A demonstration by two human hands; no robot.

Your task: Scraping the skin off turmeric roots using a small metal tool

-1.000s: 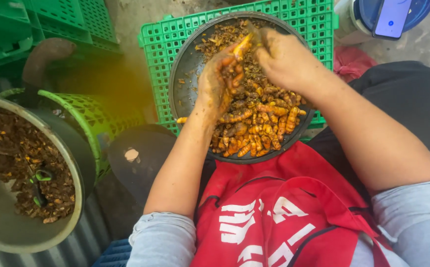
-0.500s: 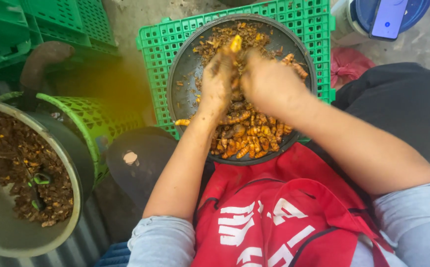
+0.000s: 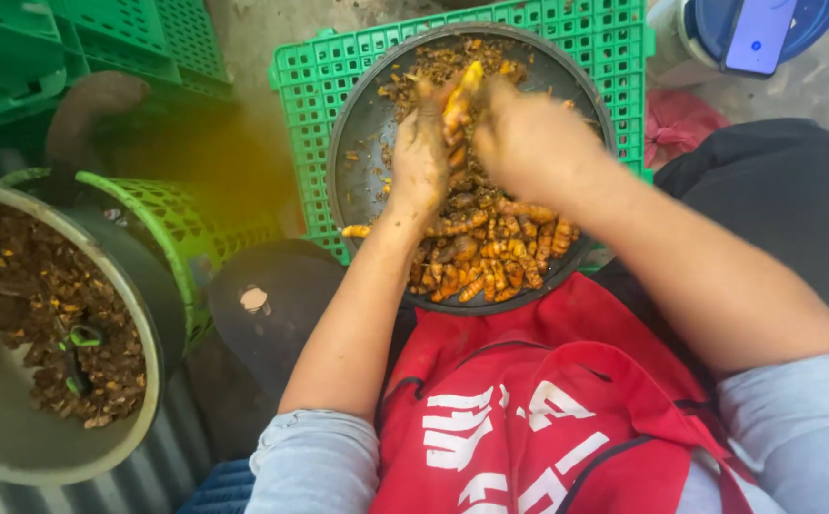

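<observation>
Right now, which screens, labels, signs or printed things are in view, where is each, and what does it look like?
Phone: top right, lying on a blue round lid; a rectangle with a lit pale blue screen.
Apron: bottom centre, worn by the person; red with large white printed lettering.
No packages or signs show near the left hand or right hand over the dark pan.

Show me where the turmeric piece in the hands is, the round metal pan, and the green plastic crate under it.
turmeric piece (image 3: pixel 462 95), head view, on its yellow upper half between both hands.
round metal pan (image 3: pixel 362 133), head view, on the bare grey inner wall at left.
green plastic crate (image 3: pixel 305 86), head view, on its lattice left of the pan.
</observation>
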